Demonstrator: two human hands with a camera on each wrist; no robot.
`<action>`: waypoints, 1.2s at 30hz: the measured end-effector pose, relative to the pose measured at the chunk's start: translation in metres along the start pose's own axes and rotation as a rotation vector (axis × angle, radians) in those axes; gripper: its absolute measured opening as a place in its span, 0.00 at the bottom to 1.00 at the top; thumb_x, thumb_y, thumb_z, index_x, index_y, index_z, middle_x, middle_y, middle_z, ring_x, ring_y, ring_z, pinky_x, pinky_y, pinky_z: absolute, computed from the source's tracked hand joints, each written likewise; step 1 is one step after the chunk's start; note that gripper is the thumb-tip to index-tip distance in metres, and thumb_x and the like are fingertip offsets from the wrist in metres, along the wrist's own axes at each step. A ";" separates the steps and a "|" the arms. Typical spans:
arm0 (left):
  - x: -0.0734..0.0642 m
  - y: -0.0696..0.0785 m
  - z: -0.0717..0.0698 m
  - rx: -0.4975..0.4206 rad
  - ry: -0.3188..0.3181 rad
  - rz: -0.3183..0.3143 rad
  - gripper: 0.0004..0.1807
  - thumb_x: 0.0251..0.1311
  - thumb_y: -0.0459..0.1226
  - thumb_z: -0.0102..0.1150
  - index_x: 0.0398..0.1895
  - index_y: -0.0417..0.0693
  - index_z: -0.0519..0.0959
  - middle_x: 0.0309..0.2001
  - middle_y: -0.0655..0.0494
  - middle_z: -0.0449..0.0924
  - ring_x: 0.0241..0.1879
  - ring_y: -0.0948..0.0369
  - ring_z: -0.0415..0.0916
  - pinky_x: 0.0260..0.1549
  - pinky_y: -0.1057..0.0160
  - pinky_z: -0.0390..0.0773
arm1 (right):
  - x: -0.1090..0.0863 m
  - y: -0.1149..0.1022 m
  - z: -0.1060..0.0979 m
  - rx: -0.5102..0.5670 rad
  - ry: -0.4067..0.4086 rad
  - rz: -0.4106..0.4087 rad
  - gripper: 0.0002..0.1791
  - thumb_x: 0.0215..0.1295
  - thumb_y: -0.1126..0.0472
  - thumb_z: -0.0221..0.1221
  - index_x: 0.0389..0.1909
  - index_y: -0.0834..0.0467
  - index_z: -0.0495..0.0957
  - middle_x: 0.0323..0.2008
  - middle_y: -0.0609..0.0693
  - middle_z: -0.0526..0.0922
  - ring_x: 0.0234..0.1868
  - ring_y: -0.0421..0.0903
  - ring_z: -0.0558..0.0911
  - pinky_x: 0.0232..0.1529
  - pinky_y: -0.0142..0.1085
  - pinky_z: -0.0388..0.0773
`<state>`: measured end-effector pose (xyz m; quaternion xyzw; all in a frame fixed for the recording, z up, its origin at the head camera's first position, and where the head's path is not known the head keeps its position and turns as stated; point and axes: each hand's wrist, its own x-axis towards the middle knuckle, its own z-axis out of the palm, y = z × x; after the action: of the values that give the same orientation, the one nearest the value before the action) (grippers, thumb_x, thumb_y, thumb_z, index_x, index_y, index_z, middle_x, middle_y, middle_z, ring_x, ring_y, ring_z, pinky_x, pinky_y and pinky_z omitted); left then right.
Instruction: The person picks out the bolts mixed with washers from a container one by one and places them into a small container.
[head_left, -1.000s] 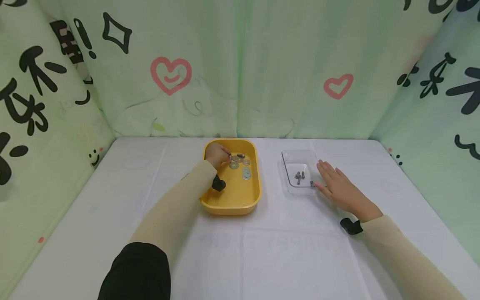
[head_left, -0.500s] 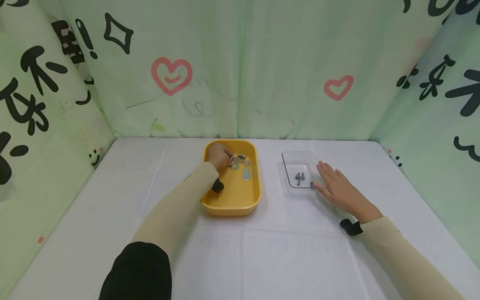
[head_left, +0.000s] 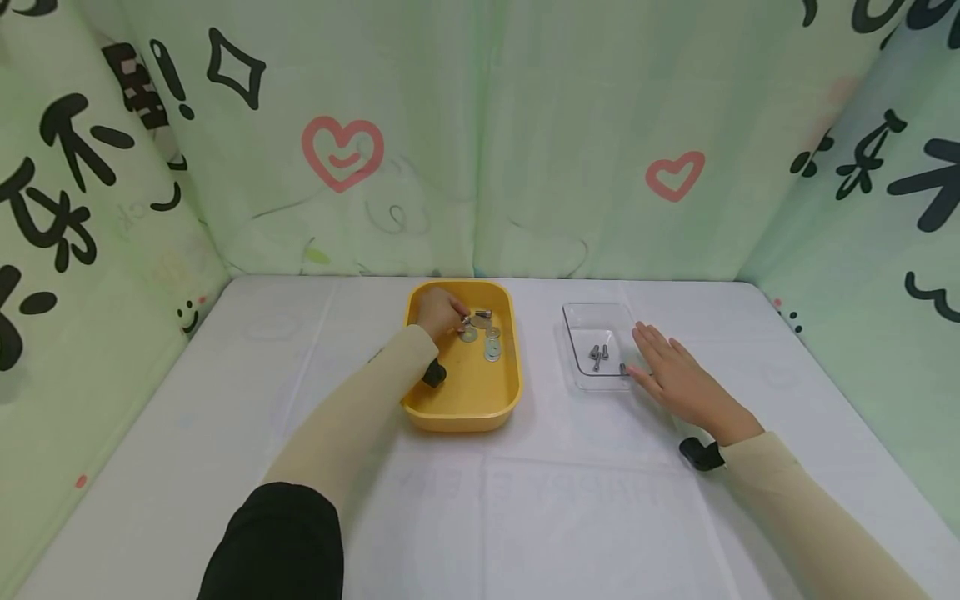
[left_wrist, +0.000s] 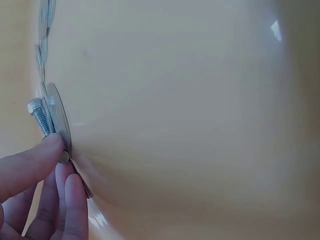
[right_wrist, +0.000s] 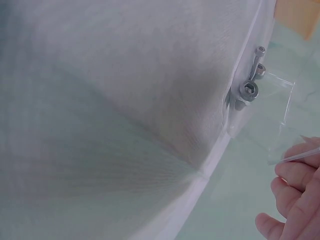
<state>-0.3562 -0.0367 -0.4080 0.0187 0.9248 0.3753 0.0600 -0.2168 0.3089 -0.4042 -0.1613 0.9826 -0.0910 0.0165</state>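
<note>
My left hand (head_left: 441, 313) reaches into the far left part of a yellow tray (head_left: 459, 422). In the left wrist view its thumb and fingers pinch a threaded metal bolt (left_wrist: 40, 116), close against a large flat washer (left_wrist: 60, 117). Several more washers (head_left: 492, 350) lie flat in the tray, and another bolt (head_left: 483, 313) lies beyond the fingertips. Fingers straight, my right hand (head_left: 686, 379) rests at the right side of a clear plastic box (head_left: 573, 343), touching its edge. Several small bolts (head_left: 597, 353) lie inside that box.
A white cloth (head_left: 540, 500) covers the table, with a strip of it between tray and box. Printed green curtains (head_left: 480, 150) enclose the back and both sides. Black wrist cameras (head_left: 702, 454) sit on both wrists.
My left hand has shifted slightly right with the bolt, toward the washers. One washer now lies closer to the nearer ones. The right hand and the clear box stay put.
</note>
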 end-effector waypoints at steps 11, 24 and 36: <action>-0.003 0.002 -0.001 0.110 0.030 0.018 0.05 0.48 0.32 0.68 0.30 0.42 0.87 0.35 0.51 0.87 0.39 0.56 0.78 0.39 0.68 0.77 | 0.001 0.001 0.000 -0.001 0.002 -0.002 0.39 0.73 0.49 0.45 0.72 0.69 0.43 0.72 0.67 0.46 0.74 0.62 0.46 0.71 0.59 0.44; 0.001 0.000 0.001 0.166 0.029 0.052 0.04 0.50 0.34 0.67 0.29 0.44 0.87 0.33 0.52 0.87 0.35 0.58 0.76 0.26 0.74 0.68 | 0.000 0.001 0.000 0.009 0.000 -0.001 0.39 0.73 0.49 0.45 0.72 0.68 0.42 0.72 0.67 0.46 0.74 0.62 0.45 0.72 0.59 0.43; 0.003 0.001 -0.006 0.002 -0.049 -0.019 0.08 0.51 0.34 0.68 0.35 0.40 0.86 0.40 0.47 0.86 0.28 0.62 0.71 0.21 0.76 0.65 | -0.001 -0.002 -0.003 0.022 -0.006 0.008 0.39 0.73 0.49 0.44 0.72 0.69 0.42 0.72 0.67 0.46 0.74 0.62 0.45 0.72 0.59 0.42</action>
<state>-0.3602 -0.0395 -0.4033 0.0192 0.9235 0.3733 0.0864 -0.2152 0.3075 -0.4011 -0.1577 0.9820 -0.1012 0.0218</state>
